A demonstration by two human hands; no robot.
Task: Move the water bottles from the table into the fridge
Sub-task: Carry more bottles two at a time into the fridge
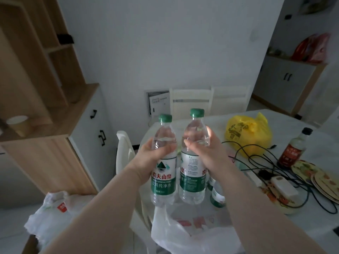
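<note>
Gripping one upright bottle per hand at the near left edge of the table (293, 129) | left hand (152, 158) curls its fingers round left bottle (163, 180), right hand (209, 154) same on right bottle (192, 178), caps up | third bottle (217, 196) stands just right, closest to my right hand | no fridge in view lol

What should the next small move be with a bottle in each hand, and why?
Probably turn away from the white table and look for the fridge, which is not in view. The left hand grips one clear green-capped plastic water bottle, the right hand a second such bottle, so both hands are full.
</note>
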